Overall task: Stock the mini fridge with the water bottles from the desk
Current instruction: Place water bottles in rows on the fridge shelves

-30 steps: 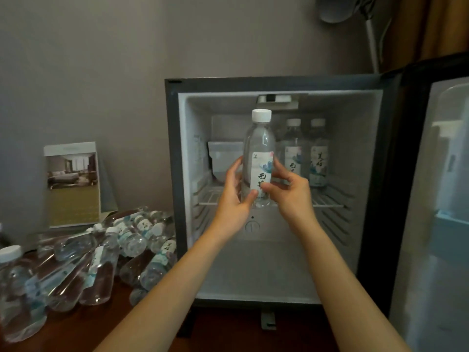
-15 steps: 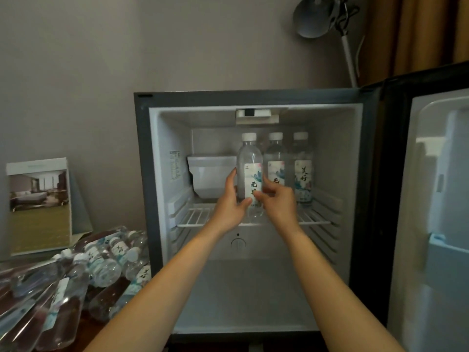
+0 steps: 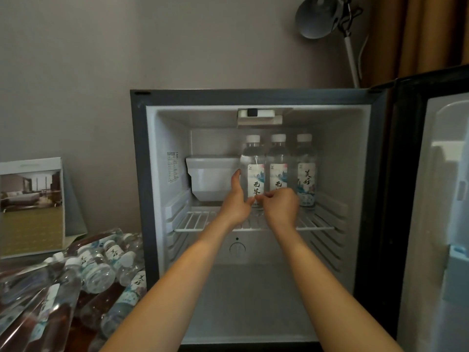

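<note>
While both forearms reach into the upper compartment, the left hand (image 3: 236,199) holds the clear plastic water bottle w/ white cap and white printed label (image 3: 253,156) from its left side. Its fingers (image 3: 237,175) point up along the bottle wall and its thumb presses the label's lower front. The right hand (image 3: 280,207) is curled, back toward the camera, fingertips pinching the same bottle low on the label, right by the left thumb. So both hands grip that one bottle.

It stands upright over the white wire shelf (image 3: 193,222). Its base is hidden behind the hands, so can't tell if it rests on the wires. It's leftmost in a row of 3: a second clear bottle (image 3: 278,156) is just beside it and a third clear bottle (image 3: 305,158) is at the right end.

A white plastic box (image 3: 213,176) sits at the back, left of the held bottle and near the left fingers.

All this is inside the grey-framed mini fridge w/ white lining (image 3: 138,174), door (image 3: 444,199) swung open at right. Left of the fridge, on the dark brown desk (image 3: 81,336), is a heap of clear water bottles lying on their sides (image 3: 101,270), w/ a standing hotel-room photo card (image 3: 30,207) behind it.
</note>
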{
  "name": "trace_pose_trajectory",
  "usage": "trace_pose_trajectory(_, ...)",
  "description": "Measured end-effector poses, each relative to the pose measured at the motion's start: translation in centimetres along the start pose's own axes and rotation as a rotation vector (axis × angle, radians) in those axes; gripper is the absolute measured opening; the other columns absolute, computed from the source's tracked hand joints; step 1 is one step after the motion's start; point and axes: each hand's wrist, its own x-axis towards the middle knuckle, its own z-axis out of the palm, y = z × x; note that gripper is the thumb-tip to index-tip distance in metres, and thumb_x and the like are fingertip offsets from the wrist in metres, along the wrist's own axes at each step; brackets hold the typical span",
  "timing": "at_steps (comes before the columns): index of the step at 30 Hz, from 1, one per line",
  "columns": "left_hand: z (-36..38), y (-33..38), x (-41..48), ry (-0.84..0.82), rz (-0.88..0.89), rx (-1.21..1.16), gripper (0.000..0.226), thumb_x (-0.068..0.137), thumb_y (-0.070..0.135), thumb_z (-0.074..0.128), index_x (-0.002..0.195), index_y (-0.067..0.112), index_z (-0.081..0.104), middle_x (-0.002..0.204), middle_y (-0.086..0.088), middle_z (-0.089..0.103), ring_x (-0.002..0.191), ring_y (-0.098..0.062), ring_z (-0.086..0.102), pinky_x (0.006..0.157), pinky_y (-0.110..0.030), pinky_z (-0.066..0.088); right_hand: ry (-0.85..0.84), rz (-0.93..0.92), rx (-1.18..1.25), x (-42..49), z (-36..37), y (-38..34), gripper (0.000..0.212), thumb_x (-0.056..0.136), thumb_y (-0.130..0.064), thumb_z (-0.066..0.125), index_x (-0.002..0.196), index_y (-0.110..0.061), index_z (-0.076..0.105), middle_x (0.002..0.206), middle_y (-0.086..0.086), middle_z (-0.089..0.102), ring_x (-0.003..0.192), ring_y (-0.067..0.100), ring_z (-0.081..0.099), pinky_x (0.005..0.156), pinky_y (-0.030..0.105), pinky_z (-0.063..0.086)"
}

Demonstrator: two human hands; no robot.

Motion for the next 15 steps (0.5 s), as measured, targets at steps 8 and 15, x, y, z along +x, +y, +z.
trace_pose_trajectory(8,-0.3,-0.2,0.3,-0.073,-0.039,-0.007,0.077,0.095,0.008,0.048,0.148,0.023,-0.006,0.140,-0.010,0.046,0.123,-0.026,0.049,0.103,-0.035,0.039,0.008,0.009,-0.041,-0.3,-0.2,-0.3,0.022,0.082,-0.022,0.070,0.092,-0.002,0.073,0.088,0.014,0.073,0.087,0.025,0.068,0.065,0.023,0.042)
trace_pose_trajectory(15,-1.8,0.2,-3.6,-0.053,0.022,0.050,0.055,0.094,0.003,0.045,0.144,0.015,0.026,0.139,-0.004,0.045,0.126,-0.021,0.045,0.097,-0.022,0.035,0.053,-0.122,0.013,-2.4,-1.2,0.1,0.018,0.083,-0.017,0.068,0.085,0.000,0.074,0.083,0.012,0.074,0.079,0.020,0.068,0.063,0.020,0.041)
